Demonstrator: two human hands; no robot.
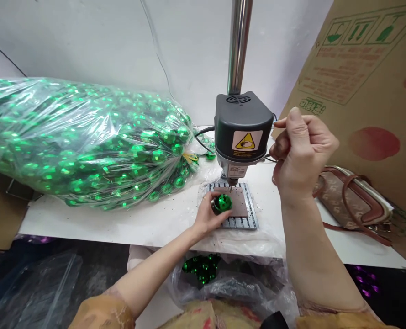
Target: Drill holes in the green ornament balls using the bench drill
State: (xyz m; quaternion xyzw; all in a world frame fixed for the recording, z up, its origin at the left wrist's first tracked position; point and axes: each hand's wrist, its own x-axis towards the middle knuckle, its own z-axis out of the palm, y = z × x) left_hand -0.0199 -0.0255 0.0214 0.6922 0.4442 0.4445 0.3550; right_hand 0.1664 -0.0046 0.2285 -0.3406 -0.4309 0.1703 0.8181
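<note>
A shiny green ball (224,202) is gripped between the thumb and fingers of my left hand (208,212), over the slotted metal base plate (252,221) of a small drill press. The drill's black motor housing (242,116) stands above, its bit pointing down just above and to the right of the ball. My right hand (302,153) is raised at the right side of the housing with its fingers curled; what they hold, if anything, is hidden.
A large clear bag (86,141) of green balls lies on the white table (103,224) at left. More green balls (203,268) sit in an open plastic bag below the front edge. A handbag (351,198) and a cardboard box (356,100) stand at right.
</note>
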